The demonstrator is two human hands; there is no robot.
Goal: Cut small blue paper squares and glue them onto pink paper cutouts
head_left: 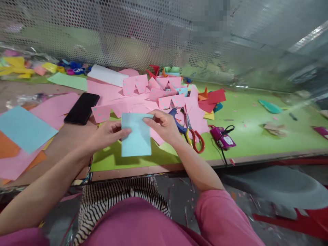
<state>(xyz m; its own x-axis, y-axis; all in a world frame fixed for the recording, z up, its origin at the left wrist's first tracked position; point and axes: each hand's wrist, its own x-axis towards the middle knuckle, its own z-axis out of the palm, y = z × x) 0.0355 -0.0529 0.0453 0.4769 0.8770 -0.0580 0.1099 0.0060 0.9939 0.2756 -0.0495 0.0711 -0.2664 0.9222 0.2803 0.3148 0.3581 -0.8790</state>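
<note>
Item, left: one black phone; item, centre: one light-blue sheet above the tabletop, the left hand in a pinching grip on its left edge, the right hand pinching its upper right corner (presumably to keep it flat). Orange-handled scissors lay rightward, seemingly within reach; beyond, scrap-dotted green surface left room, the near edge close below the sheet.

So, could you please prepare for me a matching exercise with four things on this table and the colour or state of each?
Column one:
1. Phone
2. Centre blue sheet
3. Scissors
4. Folded pink pieces

Column two:
A. Held by left hand and right hand
B. Marked with small bluish dots
C. Black
D. Partly orange-red

Pairs: 1-C, 2-A, 3-D, 4-B
</note>
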